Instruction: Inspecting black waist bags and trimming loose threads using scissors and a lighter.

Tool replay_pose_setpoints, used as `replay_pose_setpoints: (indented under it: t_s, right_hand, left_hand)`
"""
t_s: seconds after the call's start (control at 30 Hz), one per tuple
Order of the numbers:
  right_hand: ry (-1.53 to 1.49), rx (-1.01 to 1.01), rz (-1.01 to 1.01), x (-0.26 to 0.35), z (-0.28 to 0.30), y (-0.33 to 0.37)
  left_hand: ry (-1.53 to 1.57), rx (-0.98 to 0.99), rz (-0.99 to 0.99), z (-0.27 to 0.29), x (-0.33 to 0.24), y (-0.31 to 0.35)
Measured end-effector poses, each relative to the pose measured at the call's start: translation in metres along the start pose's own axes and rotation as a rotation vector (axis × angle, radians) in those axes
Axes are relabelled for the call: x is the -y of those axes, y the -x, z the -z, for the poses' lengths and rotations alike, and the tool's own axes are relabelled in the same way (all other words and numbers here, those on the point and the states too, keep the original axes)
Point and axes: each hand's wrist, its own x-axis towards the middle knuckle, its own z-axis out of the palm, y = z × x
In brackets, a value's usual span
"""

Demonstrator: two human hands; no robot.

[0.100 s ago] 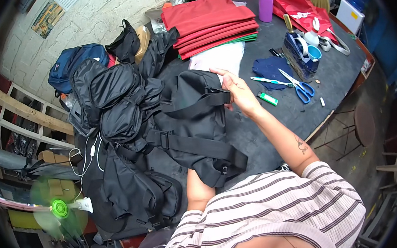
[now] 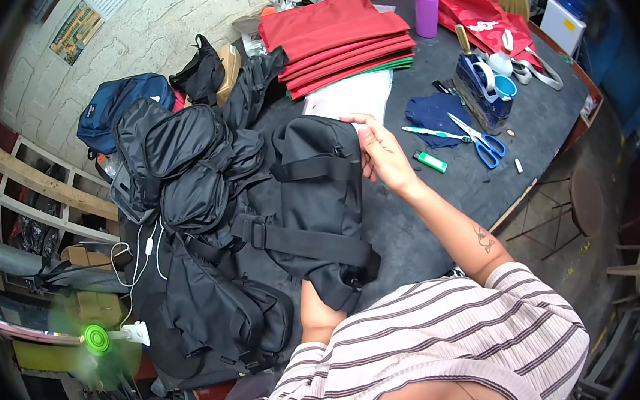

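Observation:
A black fabric bag (image 2: 320,200) with wide webbing straps and a plastic buckle lies before me. At its far right corner is my right hand (image 2: 382,151), with one finger along the edge and the others bent against the side, loosely gripping it. My left hand (image 2: 320,314) reaches under the near end; only its wrist and heel show, and its fingers are hidden by the fabric. A wide strap (image 2: 308,242) crosses the near part of the bag. More black bags (image 2: 211,302) are heaped just left of it.
Folded red cloth (image 2: 337,37) is stacked at the back, near a purple bottle (image 2: 427,9). On the right lie blue-handled scissors (image 2: 487,149), a toothbrush (image 2: 435,132), a green lighter-like item (image 2: 431,162) and a tool holder (image 2: 481,93). A green fan (image 2: 98,339) spins at left.
The bag has shifted and turned slightly, its near end and strap swinging left. The right hand's fingers have loosened a little at the corner.

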Motion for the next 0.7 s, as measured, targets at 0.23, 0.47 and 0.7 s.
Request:
replay_pose_setpoints:
  t_s: [0.23, 0.47, 0.7]
  right_hand:
    - [0.194, -0.174, 0.631, -0.007, -0.007, -0.003]
    - [0.191, -0.177, 0.573, -0.013, -0.004, 0.000]
    - [0.269, -0.313, 0.406, -0.027, 0.007, -0.023]
  left_hand:
    - [-0.182, -0.023, 0.093, -0.012, -0.008, -0.007]
    - [-0.392, -0.036, 0.047, -0.005, 0.028, 0.013]
    - [-0.641, 0.159, -0.173, -0.007, 0.024, -0.002]
